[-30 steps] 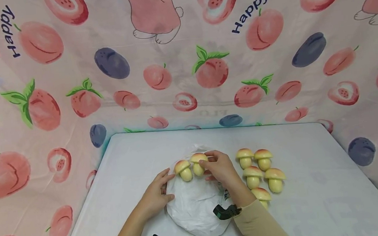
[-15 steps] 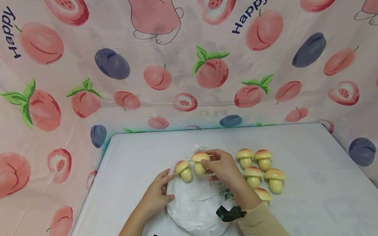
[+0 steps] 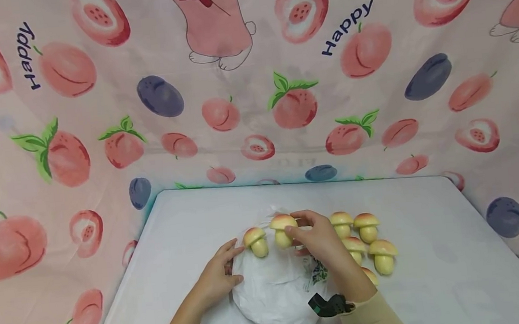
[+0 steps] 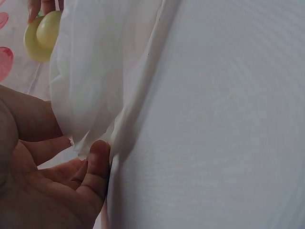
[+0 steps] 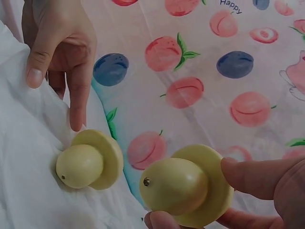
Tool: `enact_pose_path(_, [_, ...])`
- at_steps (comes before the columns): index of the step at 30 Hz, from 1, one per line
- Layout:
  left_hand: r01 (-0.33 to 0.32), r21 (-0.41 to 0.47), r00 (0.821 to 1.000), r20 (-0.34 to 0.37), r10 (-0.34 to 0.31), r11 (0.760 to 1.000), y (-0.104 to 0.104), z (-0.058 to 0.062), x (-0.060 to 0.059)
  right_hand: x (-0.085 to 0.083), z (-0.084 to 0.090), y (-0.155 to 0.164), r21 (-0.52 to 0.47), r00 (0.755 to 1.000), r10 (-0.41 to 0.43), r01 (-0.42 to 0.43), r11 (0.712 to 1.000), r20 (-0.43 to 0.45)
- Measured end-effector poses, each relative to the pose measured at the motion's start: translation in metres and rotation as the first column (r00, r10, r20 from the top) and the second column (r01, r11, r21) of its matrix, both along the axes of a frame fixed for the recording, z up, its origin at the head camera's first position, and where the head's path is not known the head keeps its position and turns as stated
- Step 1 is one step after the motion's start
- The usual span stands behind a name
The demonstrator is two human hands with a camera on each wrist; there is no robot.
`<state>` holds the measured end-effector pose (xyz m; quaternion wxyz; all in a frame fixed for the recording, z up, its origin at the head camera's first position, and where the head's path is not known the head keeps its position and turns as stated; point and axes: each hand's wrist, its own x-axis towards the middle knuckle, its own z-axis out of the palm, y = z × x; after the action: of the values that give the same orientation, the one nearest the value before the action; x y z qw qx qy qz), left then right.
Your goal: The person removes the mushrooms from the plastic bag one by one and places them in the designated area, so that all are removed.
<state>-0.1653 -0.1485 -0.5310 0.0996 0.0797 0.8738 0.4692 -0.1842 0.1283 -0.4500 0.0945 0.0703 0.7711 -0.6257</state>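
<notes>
Pinching toy mushroom (image 3: 282, 228) over white bag (image 3: 274, 291): right hand (image 3: 316, 237); left hand (image 3: 216, 275), fingers straight, touches bag edge.

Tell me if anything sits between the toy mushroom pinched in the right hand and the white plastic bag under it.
Nothing visible does. The right hand pinches the yellow toy mushroom with a reddish cap just over the crumpled white plastic bag. A second toy mushroom already lies on the bag, beside it, not underneath.

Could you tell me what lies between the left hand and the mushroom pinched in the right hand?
In the head view, another toy mushroom rests on the white plastic bag, between the left hand and the held mushroom in the right hand.
</notes>
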Motion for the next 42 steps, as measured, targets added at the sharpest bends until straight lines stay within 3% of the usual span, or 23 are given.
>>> enact_pose_path(18, [0.0, -0.024, 1.0, -0.013, -0.001, 1.0, 0.003, 0.0, 0.003, 0.025, 0.012, 0.033, 0.057, 1.0, 0.013, -0.013, 0.998, -0.007])
enact_pose_path(42, [-0.006, 0.013, 1.0, -0.002, 0.006, 1.0, 0.002, 0.003, 0.003, 0.042, 0.025, 0.07, 0.097, 1.0, -0.014, 0.014, 0.995, 0.0])
